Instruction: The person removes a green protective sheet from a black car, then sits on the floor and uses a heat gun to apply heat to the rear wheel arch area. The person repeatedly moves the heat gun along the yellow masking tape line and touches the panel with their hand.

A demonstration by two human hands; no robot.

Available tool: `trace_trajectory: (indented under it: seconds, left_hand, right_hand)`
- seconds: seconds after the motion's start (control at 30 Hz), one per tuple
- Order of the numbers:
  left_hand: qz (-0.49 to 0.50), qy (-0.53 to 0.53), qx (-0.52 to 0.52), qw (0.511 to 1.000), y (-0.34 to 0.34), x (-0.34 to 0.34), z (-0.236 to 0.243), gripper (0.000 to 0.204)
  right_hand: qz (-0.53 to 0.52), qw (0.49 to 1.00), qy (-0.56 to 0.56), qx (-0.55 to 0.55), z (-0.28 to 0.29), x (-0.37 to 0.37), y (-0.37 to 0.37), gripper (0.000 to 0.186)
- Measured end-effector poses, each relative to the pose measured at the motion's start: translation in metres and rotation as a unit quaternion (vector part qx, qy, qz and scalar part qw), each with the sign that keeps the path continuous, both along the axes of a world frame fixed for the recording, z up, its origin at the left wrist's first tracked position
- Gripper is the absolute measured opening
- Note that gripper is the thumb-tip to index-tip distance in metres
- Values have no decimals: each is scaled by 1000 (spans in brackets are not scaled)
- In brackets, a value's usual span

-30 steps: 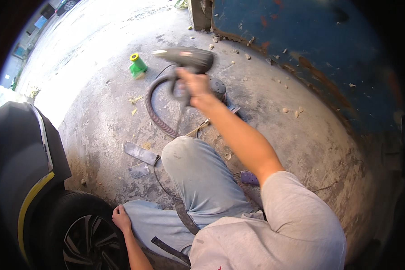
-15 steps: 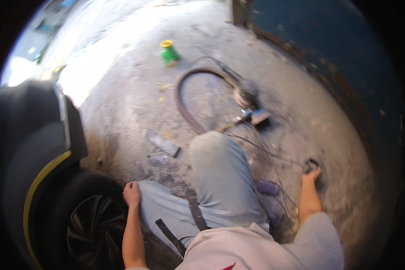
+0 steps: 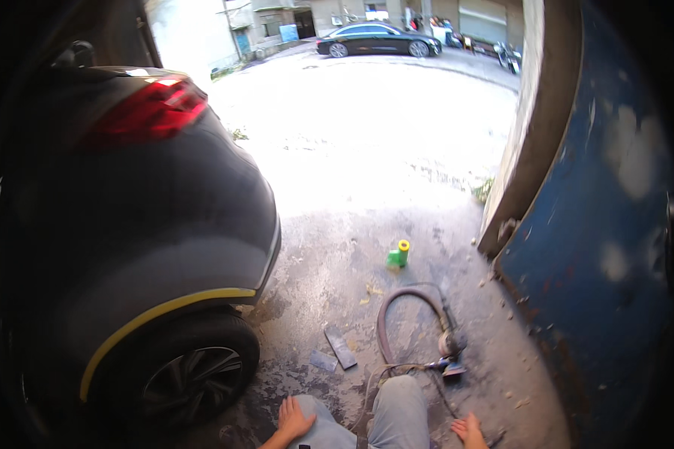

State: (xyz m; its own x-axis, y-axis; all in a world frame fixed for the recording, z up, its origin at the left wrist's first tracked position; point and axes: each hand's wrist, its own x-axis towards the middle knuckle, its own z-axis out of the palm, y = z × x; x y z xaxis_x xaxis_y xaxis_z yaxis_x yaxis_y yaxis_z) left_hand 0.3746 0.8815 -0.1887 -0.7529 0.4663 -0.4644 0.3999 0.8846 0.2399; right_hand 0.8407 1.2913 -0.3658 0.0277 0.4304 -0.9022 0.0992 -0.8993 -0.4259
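Observation:
My left hand (image 3: pixel 296 420) lies on my bent left knee (image 3: pixel 318 420), fingers stretched out and nothing held. Low at the right, my right hand (image 3: pixel 467 429) is just above the floor with its fingers apart. A small dark thing (image 3: pixel 494 439) shows beside it, too blurred to name. Ahead of that hand is a sander (image 3: pixel 451 344) with a thick hose (image 3: pixel 383 325) looped on the concrete. A dark sanding block (image 3: pixel 340 347) and a sheet of sandpaper (image 3: pixel 322 361) lie in front of my knees.
To the left stands a dark car (image 3: pixel 165 224) with yellow tape (image 3: pixel 157 301) along its wheel arch, above the rear wheel (image 3: pixel 195 382). A green and yellow container (image 3: pixel 398 257) is farther out. A blue metal door (image 3: pixel 591 247) borders the right side. Outside, a black car (image 3: pixel 378 40) is parked.
The view has tilted up, bringing the doorway and yard in. My right hand was around a dark rounded thing and now has its fingers apart. My left hand has flattened on the knee.

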Motion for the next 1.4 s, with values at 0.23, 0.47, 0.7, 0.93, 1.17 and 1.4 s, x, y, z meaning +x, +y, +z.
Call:
trace_trajectory:
  seconds: [0.23, 0.47, 0.7, 0.93, 1.17, 1.4]
  left_hand:
    - [7, -128, -49, 991, -67, 139, 204, 84]
    - [92, 45, 79, 992, -136, 306, 207, 62]
    - [213, -228, 134, 941, -224, 386, 267, 62]
    - [198, -363, 130, 901, -318, 439, 362, 57]
    - [205, 36, 135, 969, -371, 564, 376, 18]
    - [603, -67, 356, 710, -395, 623, 381, 27]
  right_hand:
    - [483, 851, -83, 190, 272, -162, -36, 57]
    - [898, 371, -108, 209, 412, -113, -179, 90]
    - [906, 355, -112, 201, 486, -126, -194, 78]
    - [801, 469, -218, 302, 528, -111, -228, 60]
    - [932, 131, -68, 331, 515, -129, -395, 44]
    - [903, -133, 74, 402, 533, -205, -576, 49]
